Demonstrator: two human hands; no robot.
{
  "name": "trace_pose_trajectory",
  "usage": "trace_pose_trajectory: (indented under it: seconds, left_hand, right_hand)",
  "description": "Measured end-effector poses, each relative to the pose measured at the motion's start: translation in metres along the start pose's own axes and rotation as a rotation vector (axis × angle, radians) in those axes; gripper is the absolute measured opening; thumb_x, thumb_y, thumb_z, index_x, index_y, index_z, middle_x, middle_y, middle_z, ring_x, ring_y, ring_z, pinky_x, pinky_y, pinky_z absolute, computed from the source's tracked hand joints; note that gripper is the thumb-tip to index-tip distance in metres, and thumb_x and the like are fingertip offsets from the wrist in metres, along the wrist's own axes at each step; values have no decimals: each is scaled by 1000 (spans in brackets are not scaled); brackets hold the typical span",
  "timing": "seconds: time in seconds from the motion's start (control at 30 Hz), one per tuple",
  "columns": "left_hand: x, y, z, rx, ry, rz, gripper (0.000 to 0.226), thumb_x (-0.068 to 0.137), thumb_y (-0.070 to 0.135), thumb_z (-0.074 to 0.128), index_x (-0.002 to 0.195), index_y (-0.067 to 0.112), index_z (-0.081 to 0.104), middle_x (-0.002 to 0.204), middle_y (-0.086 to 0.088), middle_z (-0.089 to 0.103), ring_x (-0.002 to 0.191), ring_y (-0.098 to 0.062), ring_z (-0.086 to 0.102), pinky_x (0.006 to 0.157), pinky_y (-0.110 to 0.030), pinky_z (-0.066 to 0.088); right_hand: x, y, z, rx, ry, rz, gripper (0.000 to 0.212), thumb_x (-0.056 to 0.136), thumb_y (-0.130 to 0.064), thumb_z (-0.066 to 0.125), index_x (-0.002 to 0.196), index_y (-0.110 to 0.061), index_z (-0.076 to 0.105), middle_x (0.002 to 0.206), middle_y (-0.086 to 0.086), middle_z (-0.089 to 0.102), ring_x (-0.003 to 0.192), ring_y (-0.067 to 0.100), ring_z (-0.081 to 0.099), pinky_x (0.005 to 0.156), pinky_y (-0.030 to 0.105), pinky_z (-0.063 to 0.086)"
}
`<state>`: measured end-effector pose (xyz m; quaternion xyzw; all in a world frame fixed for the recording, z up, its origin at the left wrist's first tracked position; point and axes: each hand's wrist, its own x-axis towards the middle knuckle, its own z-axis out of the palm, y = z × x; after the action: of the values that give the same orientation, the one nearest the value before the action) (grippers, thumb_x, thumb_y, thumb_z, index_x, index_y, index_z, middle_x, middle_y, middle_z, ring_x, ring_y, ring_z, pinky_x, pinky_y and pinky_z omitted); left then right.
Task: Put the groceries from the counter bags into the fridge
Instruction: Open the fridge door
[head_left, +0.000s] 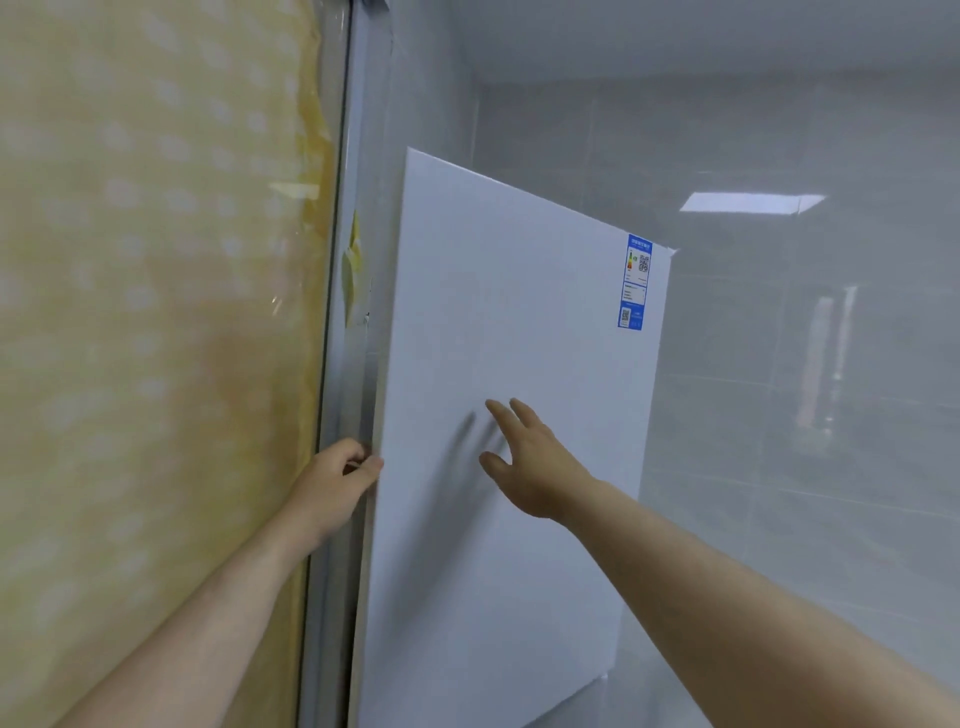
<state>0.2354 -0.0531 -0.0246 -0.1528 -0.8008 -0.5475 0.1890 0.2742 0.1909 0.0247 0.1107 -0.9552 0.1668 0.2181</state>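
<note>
A white fridge door (519, 312) fills the middle of the head view, with a blue energy label (635, 283) near its top right corner. My left hand (332, 475) curls around the door's left edge, fingers hooked behind it. My right hand (524, 457) hovers flat in front of the door's face, fingers spread, holding nothing; its shadow falls on the door. No groceries or bags are in view, and the fridge interior is hidden.
A window (156, 312) covered with yellowish dotted film and a grey frame (337, 364) stands close on the left. Glossy grey wall tiles (805, 364) lie behind and to the right of the fridge.
</note>
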Motion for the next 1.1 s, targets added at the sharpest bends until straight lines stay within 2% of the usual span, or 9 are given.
trace_pose_trajectory:
  seconds: [0.13,0.23,0.33,0.53,0.7,0.83,0.93,1.0,1.1]
  left_hand:
    - [-30,21,-5,-92,-102,-17,32,97,21,54,65,22,59,71,1,57,80,-25,56,82,-42,48]
    - [-55,46,-4,-286,-170,-101,24,98,9,49,84,11,67,94,-11,68,97,-29,64,91,-47,52]
    - [-74,66,0,-385,-262,-154,24,99,4,43,100,-1,67,103,-16,72,100,-33,67,89,-45,54]
    - [-80,91,21,-487,-394,-141,26,99,10,43,98,-2,66,98,-21,72,92,-34,68,85,-46,54]
    - [-64,106,40,-680,-253,-101,28,100,14,44,87,1,65,78,-17,70,72,-27,67,59,-32,59]
    - [-47,113,62,-709,-221,-77,29,100,15,43,84,3,64,78,-13,67,71,-23,63,60,-31,57]
    - [-37,122,80,-693,-187,-8,24,101,16,43,94,9,65,90,-8,69,85,-25,63,69,-34,54]
    - [-31,130,91,-676,-163,103,21,101,15,44,110,16,63,109,-4,66,101,-24,61,76,-33,52]
    - [-20,143,99,-518,-160,390,32,100,19,49,129,30,54,127,9,55,114,-7,53,93,-25,43]
  right_hand:
    - [-31,-28,-21,66,125,-104,67,99,-40,45,155,-37,9,165,-6,0,151,13,4,117,36,19]
    - [-54,-41,-35,74,236,-172,66,100,-40,45,155,-37,9,165,-6,1,150,12,4,115,30,17]
    - [-74,-45,-47,21,374,-220,68,99,-39,47,156,-33,10,165,-4,4,150,13,4,112,22,9]
    - [-107,-27,-65,26,578,-168,83,88,-52,49,156,-18,16,162,1,19,150,11,11,114,12,3]
    - [-134,-15,-78,22,662,-139,100,79,-63,57,155,-12,14,159,4,24,148,18,21,120,35,25]
    - [-149,-8,-85,31,714,-67,104,74,-63,65,153,-22,10,153,0,25,142,22,32,111,45,40]
    - [-158,1,-89,-24,763,-14,104,75,-53,74,152,-25,9,149,-3,25,134,19,38,110,38,42]
    - [-164,6,-91,-38,797,0,103,76,-45,78,151,-24,11,145,-2,30,129,14,40,108,25,38]
    - [-169,14,-94,-35,844,30,98,76,-43,75,150,-14,18,140,1,38,126,10,42,105,17,35]
